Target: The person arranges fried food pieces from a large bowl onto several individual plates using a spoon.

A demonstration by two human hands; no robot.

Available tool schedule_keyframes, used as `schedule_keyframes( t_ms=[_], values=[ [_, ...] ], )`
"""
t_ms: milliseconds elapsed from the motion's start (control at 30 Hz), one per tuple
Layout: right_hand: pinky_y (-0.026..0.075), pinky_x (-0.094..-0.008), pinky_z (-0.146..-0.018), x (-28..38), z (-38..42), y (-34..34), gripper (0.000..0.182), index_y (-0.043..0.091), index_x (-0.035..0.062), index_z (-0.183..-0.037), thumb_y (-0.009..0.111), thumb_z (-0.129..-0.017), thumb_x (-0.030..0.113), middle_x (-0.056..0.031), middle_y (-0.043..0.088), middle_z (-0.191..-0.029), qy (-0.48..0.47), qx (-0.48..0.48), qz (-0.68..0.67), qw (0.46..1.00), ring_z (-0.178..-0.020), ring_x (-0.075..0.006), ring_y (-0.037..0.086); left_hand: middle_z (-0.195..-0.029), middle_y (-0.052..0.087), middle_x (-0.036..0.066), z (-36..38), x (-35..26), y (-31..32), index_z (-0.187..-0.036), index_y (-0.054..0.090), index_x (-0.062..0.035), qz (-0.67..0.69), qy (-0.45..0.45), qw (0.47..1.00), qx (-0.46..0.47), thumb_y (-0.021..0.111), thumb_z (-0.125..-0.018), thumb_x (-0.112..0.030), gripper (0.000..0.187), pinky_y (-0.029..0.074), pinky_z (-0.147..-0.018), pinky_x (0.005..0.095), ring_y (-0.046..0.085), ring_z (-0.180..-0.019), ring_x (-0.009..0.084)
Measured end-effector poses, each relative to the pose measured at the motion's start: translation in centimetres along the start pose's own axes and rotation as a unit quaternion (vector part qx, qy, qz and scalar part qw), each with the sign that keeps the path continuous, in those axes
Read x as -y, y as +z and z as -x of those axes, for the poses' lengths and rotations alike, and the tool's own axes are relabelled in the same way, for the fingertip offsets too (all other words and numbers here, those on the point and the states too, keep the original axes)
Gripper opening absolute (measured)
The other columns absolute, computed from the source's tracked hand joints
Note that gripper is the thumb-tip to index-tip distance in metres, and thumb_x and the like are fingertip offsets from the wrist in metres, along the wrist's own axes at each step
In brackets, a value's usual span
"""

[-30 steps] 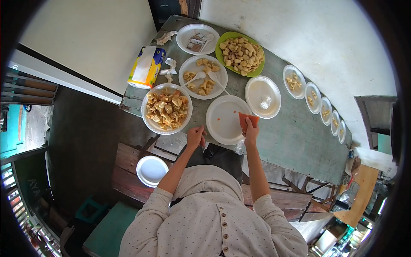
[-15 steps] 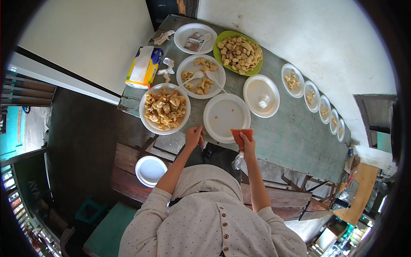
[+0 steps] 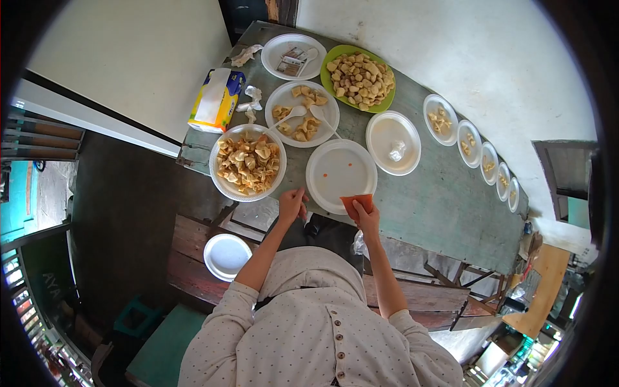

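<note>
My right hand (image 3: 366,216) grips a clear plastic bag of orange-red sauce (image 3: 352,203) at the near rim of a white foam plate (image 3: 340,171). Its crumpled clear tail hangs below the hand. Two small orange-red drops lie on that plate. My left hand (image 3: 293,206) is at the table edge, left of the plate, with loosely bent fingers somewhat apart and nothing visible in them. Just beyond it stands a white bowl (image 3: 215,177) heaped with fried folded dumplings (image 3: 248,161).
Behind are a plate with dumplings and two white spoons (image 3: 317,113), a green plate of pale lumpy pieces (image 3: 361,80), and a plate with crumpled plastic (image 3: 397,151). Several small plates line the wall side. A tissue pack (image 3: 218,100) stands left; a foam plate (image 3: 227,257) lies on the bench.
My right hand has shifted slightly left and tilted the sauce bag, bringing it further over the plate's near rim. My left hand stays nearly still.
</note>
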State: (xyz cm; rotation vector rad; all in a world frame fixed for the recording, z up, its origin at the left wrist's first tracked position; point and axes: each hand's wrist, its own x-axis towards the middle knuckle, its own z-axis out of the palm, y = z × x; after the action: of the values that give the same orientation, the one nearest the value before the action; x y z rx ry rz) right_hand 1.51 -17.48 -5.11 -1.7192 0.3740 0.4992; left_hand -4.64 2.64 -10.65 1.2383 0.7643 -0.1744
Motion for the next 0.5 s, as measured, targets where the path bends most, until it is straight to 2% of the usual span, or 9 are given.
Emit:
schedule_keyframes(
  t_ms=[67,100,167,200,267,367,500],
  values=[
    [0.041,-0.0218,-0.048,0.4,0.1,0.0,0.025,0.061,0.0024,-0.092,0.064,-0.076,0.021,-0.0026,0.061,-0.074,0.016,-0.01,0.042,0.999,-0.058,-0.0093,0.055,-0.04,0.049,0.007,0.0,0.0,0.0,-0.067,0.055,0.0008,0.01,0.003,1.0,0.008,0.044,-0.087,-0.029,0.038,0.031,-0.026,0.0217,0.048,-0.029,0.0143],
    [0.041,-0.0218,-0.048,-0.2,-0.3,-0.1,0.025,0.061,0.0024,-0.092,0.064,-0.076,0.021,-0.0026,0.061,-0.074,0.016,-0.01,0.042,0.999,-0.058,-0.0093,0.055,-0.04,0.049,0.007,0.0,0.0,0.0,-0.067,0.055,0.0008,0.01,0.003,1.0,0.007,0.044,-0.087,-0.029,0.038,0.031,-0.026,0.0217,0.048,-0.029,0.0143],
    [0.045,-0.0256,-0.062,-1.2,-1.0,0.0,0.027,0.061,0.0007,-0.093,0.064,-0.075,0.02,-0.006,0.063,-0.08,-0.044,-0.024,0.089,0.995,-0.069,-0.0133,0.058,-0.04,0.049,0.007,0.0,0.0,0.0,-0.067,0.055,0.0009,0.011,-0.003,1.0,0.005,0.045,-0.087,-0.029,0.038,0.031,-0.026,0.0217,0.048,-0.029,0.0143],
    [0.045,-0.0256,-0.062,-1.1,-1.0,0.1,0.027,0.061,0.0007,-0.093,0.064,-0.075,0.02,-0.006,0.063,-0.08,-0.045,-0.024,0.089,0.995,-0.069,-0.0133,0.058,-0.04,0.049,0.007,0.0,-0.1,0.0,-0.067,0.055,0.0009,0.011,-0.002,1.0,0.005,0.045,-0.087,-0.029,0.038,0.031,-0.026,0.0217,0.048,-0.029,0.0143],
    [0.045,-0.0284,-0.072,-0.7,-0.7,0.3,0.03,0.061,-0.0007,-0.095,0.064,-0.074,0.021,-0.0101,0.064,-0.082,-0.06,-0.03,0.124,0.99,-0.077,-0.0165,0.059,-0.04,0.049,0.007,0.1,-0.2,0.0,-0.067,0.055,0.0009,0.004,-0.004,1.0,0.003,0.045,-0.087,-0.029,0.038,0.031,-0.026,0.0217,0.048,-0.029,0.0143],
    [0.045,-0.0286,-0.07,-0.6,-0.6,0.6,0.032,0.06,-0.0011,-0.095,0.065,-0.074,0.022,-0.0115,0.064,-0.082,-0.104,-0.043,0.147,0.983,-0.076,-0.0171,0.06,-0.04,0.048,0.007,0.1,-0.1,0.0,-0.067,0.055,0.0011,0.003,0.006,1.0,0.003,0.045,-0.087,-0.029,0.038,0.031,-0.026,0.0217,0.048,-0.029,0.0144],
    [0.045,-0.0287,-0.07,-0.5,-0.6,0.6,0.032,0.06,-0.0011,-0.095,0.065,-0.073,0.022,-0.012,0.064,-0.082,-0.116,-0.041,0.149,0.981,-0.076,-0.0179,0.06,-0.041,0.049,0.006,0.0,0.1,-0.1,-0.071,0.055,0.0006,-0.007,0.004,1.0,0.016,0.044,-0.087,-0.031,0.037,0.029,-0.028,0.0206,0.051,-0.031,0.0149]
  ],
)
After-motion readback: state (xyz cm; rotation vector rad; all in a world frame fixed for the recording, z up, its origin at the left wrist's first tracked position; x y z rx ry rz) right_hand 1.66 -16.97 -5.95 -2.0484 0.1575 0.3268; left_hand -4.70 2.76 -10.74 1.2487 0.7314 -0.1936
